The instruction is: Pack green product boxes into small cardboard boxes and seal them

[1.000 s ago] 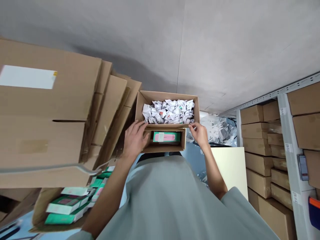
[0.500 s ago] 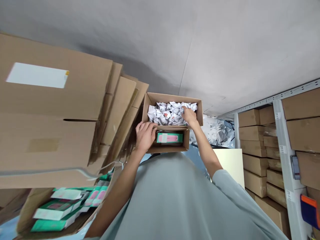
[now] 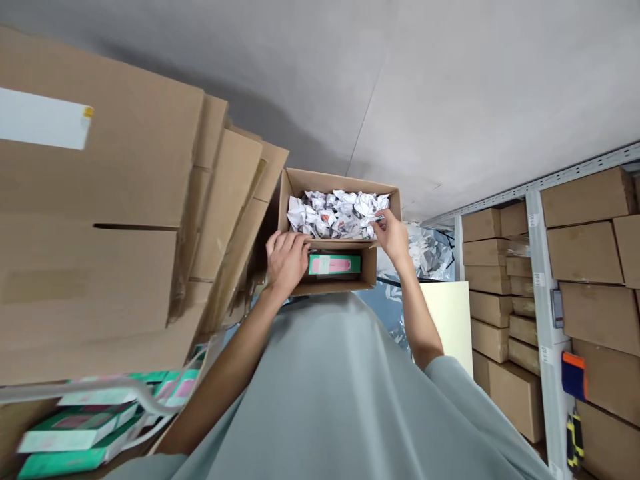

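An open cardboard box [image 3: 341,179] holds many pieces of crumpled white paper [image 3: 333,217]. Against its near side stands a smaller open box [image 3: 369,268], with a green and pink product box [image 3: 335,265] lying inside. My left hand [image 3: 287,261] is closed over the near left corner, where the two boxes meet, its fingers bent over the rim of the larger one. At the right end of the paper-filled box, my right hand [image 3: 393,238] pinches a crumpled paper piece between thumb and fingers, above the near rim.
Large flattened cartons [image 3: 145,167] lean at the left. Below them, a carton holds several green and pink boxes [image 3: 75,427], partly behind a pale curved bar [image 3: 135,393]. A pile of crumpled paper [image 3: 430,253] lies to the right, near a shelf [image 3: 537,267] of brown boxes.
My right hand has drawn back from the paper toward the box's near right rim, and a paper piece now shows in its fingers. My left hand stays at the rim. The view has shifted slightly.
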`<state>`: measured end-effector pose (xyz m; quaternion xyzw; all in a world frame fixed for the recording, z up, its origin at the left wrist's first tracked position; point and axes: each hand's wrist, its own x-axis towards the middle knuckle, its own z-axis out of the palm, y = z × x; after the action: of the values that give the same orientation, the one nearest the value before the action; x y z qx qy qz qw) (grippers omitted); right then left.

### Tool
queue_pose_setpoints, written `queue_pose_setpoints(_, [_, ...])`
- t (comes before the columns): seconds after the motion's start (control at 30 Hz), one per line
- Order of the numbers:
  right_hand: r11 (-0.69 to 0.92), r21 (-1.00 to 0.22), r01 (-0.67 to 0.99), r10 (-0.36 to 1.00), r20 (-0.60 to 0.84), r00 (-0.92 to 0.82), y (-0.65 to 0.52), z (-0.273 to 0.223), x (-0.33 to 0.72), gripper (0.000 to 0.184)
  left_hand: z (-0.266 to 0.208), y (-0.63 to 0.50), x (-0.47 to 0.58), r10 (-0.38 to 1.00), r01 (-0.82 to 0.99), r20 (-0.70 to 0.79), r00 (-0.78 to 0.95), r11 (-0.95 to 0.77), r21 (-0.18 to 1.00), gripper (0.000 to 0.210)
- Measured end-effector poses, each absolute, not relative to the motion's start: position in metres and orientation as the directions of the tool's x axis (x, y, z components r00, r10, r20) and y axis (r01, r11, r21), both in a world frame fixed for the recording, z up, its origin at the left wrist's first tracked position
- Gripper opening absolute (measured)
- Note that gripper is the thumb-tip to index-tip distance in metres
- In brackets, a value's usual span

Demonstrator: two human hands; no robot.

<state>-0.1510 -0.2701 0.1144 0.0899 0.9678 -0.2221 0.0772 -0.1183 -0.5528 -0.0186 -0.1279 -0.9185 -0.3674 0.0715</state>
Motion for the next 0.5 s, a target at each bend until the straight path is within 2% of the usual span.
queue_pose_setpoints(0.1, [0.817, -0.546, 0.188, 0.085, -0.208, -0.974, -0.269, 0.125, -0.109, 0.026, -0.021, -0.553, -0.118, 0.191, 0.288, 0.218, -0.957, 0.692, 0.662, 0.029])
queue_pose_setpoints(0.17, [0.8, -0.566, 0.202, 0.04, -0.285, -0.958, -0.272, 0.122, -0.085, 0.026, -0.022, -0.554, -0.118, 0.195, 0.291, 0.217, -0.957, 0.693, 0.66, 0.029])
queue_pose_setpoints(0.27, [0.828, -0.5, 0.252, 0.023, -0.42, -0.907, -0.28, 0.106, -0.061, 0.022, -0.022, -0.555, -0.118, 0.198, 0.295, 0.221, -0.955, 0.697, 0.653, 0.029])
queue_pose_setpoints(0.37, [0.852, -0.436, 0.291, 0.043, -0.495, -0.868, -0.288, 0.088, -0.054, 0.021, -0.021, -0.555, -0.119, 0.206, 0.298, 0.215, -0.955, 0.697, 0.652, 0.028])
queue_pose_setpoints(0.5, [0.866, -0.394, 0.308, 0.053, -0.54, -0.84, -0.293, 0.083, -0.06, 0.033, -0.021, -0.555, -0.119, 0.204, 0.286, 0.2, -0.958, 0.697, 0.658, 0.028])
